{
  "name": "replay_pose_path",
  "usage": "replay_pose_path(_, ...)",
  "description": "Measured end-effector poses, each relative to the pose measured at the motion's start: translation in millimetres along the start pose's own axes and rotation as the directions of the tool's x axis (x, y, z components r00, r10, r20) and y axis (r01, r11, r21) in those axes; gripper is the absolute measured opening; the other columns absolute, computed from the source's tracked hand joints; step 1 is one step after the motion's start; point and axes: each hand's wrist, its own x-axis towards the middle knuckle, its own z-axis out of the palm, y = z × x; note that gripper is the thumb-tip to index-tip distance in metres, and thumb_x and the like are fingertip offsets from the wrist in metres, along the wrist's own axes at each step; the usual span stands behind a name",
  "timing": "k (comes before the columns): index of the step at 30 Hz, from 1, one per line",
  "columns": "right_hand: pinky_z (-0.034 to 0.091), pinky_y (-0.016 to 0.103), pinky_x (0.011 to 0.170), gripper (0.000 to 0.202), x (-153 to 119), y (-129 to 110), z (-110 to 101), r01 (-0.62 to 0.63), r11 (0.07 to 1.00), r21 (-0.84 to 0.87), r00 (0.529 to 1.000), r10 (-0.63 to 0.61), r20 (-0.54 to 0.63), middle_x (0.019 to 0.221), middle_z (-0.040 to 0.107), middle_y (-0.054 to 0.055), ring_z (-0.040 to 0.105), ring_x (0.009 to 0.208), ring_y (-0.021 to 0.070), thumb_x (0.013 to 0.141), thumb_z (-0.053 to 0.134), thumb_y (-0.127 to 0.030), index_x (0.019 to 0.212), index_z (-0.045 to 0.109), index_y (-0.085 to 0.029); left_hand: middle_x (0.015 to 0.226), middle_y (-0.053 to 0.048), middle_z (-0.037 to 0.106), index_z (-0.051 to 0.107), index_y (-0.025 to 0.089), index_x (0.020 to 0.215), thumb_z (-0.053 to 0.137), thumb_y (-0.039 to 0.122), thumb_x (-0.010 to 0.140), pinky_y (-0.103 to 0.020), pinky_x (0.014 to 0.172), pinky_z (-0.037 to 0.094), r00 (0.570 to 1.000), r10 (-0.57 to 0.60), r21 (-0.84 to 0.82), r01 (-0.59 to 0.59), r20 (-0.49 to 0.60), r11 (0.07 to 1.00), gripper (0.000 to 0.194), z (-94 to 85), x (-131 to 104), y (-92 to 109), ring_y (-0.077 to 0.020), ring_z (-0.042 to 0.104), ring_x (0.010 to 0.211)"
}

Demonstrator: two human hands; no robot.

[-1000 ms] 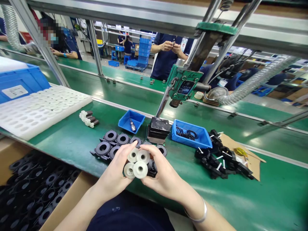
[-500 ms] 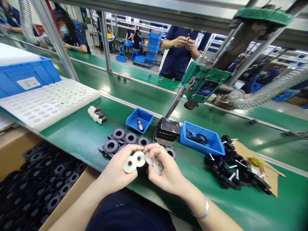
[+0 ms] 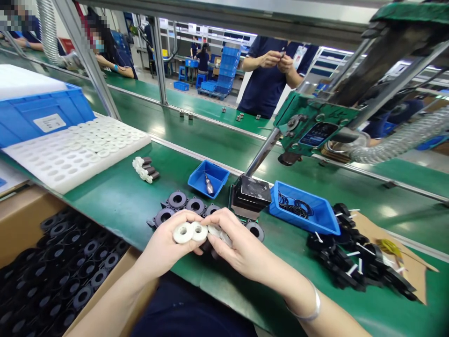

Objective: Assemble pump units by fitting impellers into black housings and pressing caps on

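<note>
My left hand [image 3: 164, 245] is closed round two white round plastic parts [image 3: 190, 232], each with a hole in its middle, held side by side. My right hand [image 3: 235, 243] grips more whitish round parts [image 3: 219, 234], largely covered by its fingers. The two hands meet, fingertips close together, above the front of the green bench. Dark pieces show below the fingers, but I cannot make out their shape. Just behind the hands lie several black ring-shaped housings [image 3: 177, 199], partly hidden by them.
A white foam tray [image 3: 115, 152] of white parts stands left, beside a blue crate [image 3: 45, 117]. White-and-dark parts [image 3: 144, 169], a blue tray [image 3: 208, 179] with a screwdriver, a press [image 3: 250, 192], a bin [image 3: 303, 208] of black rings and black parts [image 3: 358, 257] surround the work area.
The white parts in my hands have tilted, and their faces now point more upward. My right hand has turned further over its parts. The view has shifted slightly.
</note>
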Motion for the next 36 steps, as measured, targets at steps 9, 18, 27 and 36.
replay_pose_path(9,0.052,0.024,0.062,0.030,28,24,-17,-0.136,0.927,0.349,0.971,0.196,-0.141,0.086,0.070,0.003,0.062,0.067,0.0110,0.098,0.053,-0.043,0.118,0.056,-0.020,0.088,-0.001,0.070,0.068,0.020,0.102,0.091,0.029,0.065,-0.021,0.075,0.059,0.919,0.004,-0.165,-0.075,-0.395,0.983,0.044,-47.2,11,6,-0.0144,0.070,0.078)
replay_pose_path(18,0.052,0.025,0.071,0.017,74,37,-14,-0.064,0.988,0.143,0.971,0.094,-0.218,0.097,0.071,0.003,0.066,0.080,0.0120,0.094,0.058,-0.033,0.104,0.064,-0.020,0.081,0.001,0.068,0.066,0.018,0.101,0.090,0.033,0.065,-0.020,0.061,0.055,0.938,-0.001,-0.059,-0.021,-0.347,0.998,0.046,-70.5,21,15,-0.0112,0.066,0.063)
replay_pose_path(27,0.049,0.030,0.085,0.019,82,38,-23,-0.065,0.998,-0.022,0.977,0.059,-0.203,0.104,0.070,0.003,0.065,0.093,0.0144,0.092,0.062,-0.031,0.108,0.063,-0.020,0.065,0.000,0.072,0.062,0.019,0.101,0.082,0.042,0.073,-0.025,0.054,0.050,0.965,0.017,0.254,0.051,-0.260,0.966,0.042,-61.1,49,25,-0.0155,0.064,0.056)
replay_pose_path(36,0.049,0.030,0.085,0.020,56,43,-27,-0.159,0.982,-0.103,0.954,0.126,-0.272,0.103,0.067,0.004,0.063,0.095,0.0163,0.084,0.072,-0.026,0.101,0.065,-0.021,0.078,0.002,0.070,0.058,0.023,0.088,0.077,0.037,0.078,-0.028,0.064,0.047,0.996,0.090,0.760,-0.059,0.000,0.647,0.026,-38.9,85,12,-0.0191,0.067,0.069)
